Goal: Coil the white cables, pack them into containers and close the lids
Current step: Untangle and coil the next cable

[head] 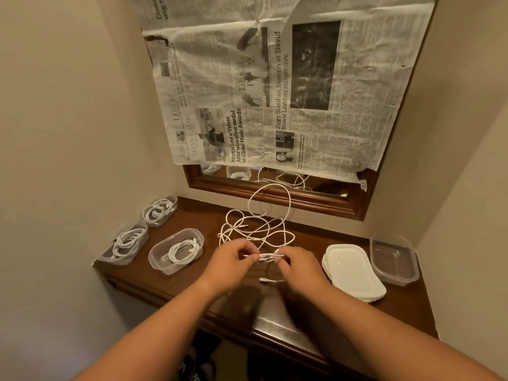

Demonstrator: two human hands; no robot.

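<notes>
A loose white cable [264, 215] sprawls in tangled loops on the dark wooden table [275, 323], rising toward the mirror. My left hand [233, 262] and my right hand [297, 266] each pinch a stretch of it just above the table, with cable ends bunched between them. Three clear containers on the left hold coiled white cables: a near one [176, 251], a middle one [125, 244] and a far one [160, 210]. All three are lidless. An empty clear container [393, 259] stands at the right, beside a stack of white lids [354, 272].
A wood-framed mirror [275, 196], mostly covered by newspaper [275, 86], leans behind the table. Beige walls close in on the left and right. The table's front edge runs just below my forearms.
</notes>
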